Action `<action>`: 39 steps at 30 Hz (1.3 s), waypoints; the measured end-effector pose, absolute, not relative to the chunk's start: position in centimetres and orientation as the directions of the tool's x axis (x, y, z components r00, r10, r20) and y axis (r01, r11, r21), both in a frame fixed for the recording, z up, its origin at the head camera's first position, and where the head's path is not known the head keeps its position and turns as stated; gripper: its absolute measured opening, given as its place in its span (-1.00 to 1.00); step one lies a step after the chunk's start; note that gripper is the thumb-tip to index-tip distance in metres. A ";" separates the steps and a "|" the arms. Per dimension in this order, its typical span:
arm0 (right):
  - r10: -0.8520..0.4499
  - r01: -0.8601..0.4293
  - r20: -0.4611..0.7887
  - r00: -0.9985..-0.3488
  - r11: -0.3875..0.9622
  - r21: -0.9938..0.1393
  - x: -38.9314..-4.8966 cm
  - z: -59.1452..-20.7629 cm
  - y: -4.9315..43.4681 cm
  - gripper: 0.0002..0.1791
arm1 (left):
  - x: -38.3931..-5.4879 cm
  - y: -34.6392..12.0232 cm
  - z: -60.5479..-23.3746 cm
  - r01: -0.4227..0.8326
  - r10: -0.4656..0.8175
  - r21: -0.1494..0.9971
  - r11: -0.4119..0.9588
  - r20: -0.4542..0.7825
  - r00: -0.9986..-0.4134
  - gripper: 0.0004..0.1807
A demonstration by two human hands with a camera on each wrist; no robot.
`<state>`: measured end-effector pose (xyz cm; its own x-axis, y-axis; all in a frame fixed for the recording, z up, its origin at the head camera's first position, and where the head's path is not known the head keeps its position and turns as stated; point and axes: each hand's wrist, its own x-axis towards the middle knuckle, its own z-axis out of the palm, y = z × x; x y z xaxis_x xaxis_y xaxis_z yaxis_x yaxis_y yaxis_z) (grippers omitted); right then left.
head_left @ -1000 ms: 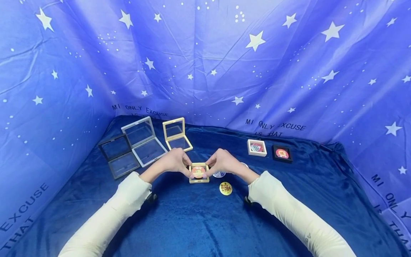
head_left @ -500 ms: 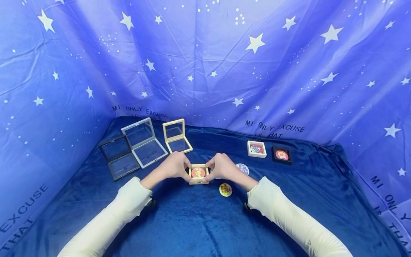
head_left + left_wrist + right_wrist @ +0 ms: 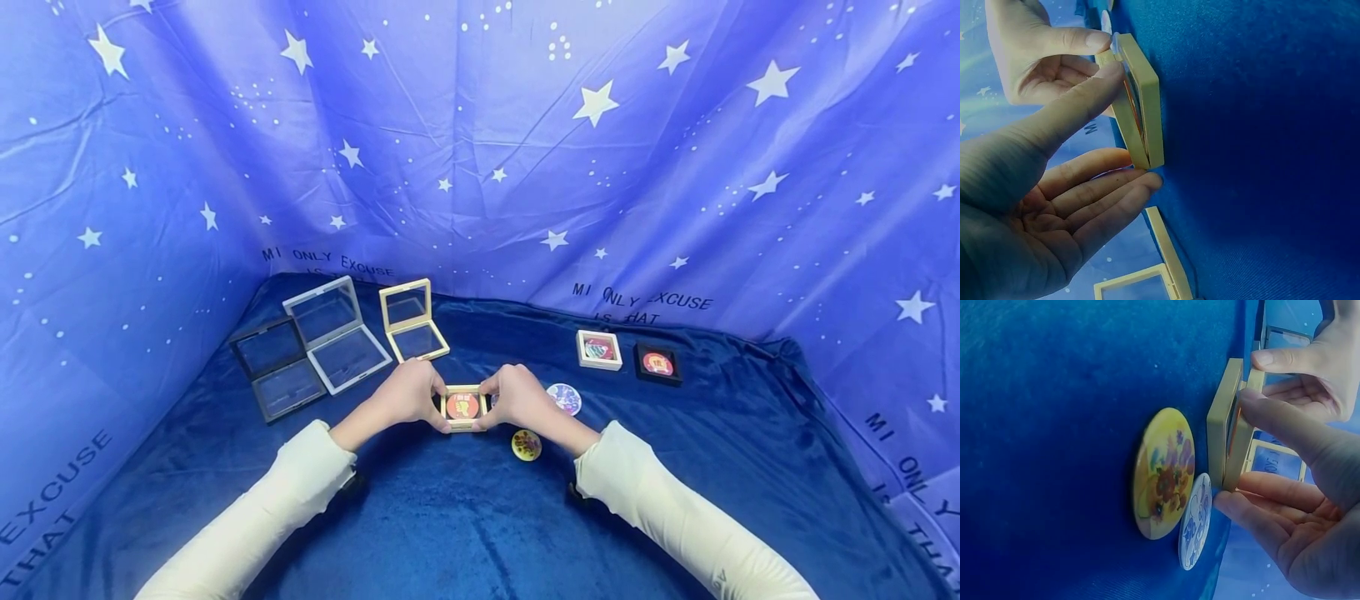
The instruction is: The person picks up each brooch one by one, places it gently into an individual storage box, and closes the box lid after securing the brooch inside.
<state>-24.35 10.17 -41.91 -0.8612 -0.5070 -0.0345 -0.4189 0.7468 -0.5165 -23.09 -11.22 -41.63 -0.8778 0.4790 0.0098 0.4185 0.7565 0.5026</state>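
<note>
Both hands are at a small pale-yellow hinged display frame on the blue cloth, with a round red badge showing inside. My left hand pinches its left side, thumb at the front corner and fingers at the back. My right hand grips the right side likewise. Both wrist views show the frame's lid slightly ajar, its gap widest under the thumbs and narrowing at the fingers. A yellow flower-patterned badge and a white-and-blue badge lie beside the right hand. Another badge is mostly hidden behind it.
Opened display frames stand at the back left: a black one, a grey-white one and a yellow one. At the right sit a white frame and a black frame, each containing a badge. A starry curtain hangs behind.
The yellow frame's lid has swung down toward its base, and both thumbs have moved down with it. The hands have stayed at the frame's sides.
</note>
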 end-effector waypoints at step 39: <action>-0.439 -0.399 0.001 -0.899 0.816 -0.418 -23.1 -42.1 9.4 -0.47 | -22.0 -10.0 -42.4 0.395 0.423 0.433 0.810 0.035 -0.906 -0.65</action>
<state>-23.07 9.36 -42.12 -0.8986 -0.4388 0.0013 -0.3991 0.8160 -0.4181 -22.04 -9.98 -42.36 -0.9056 0.4226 0.0345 0.3947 0.8104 0.4330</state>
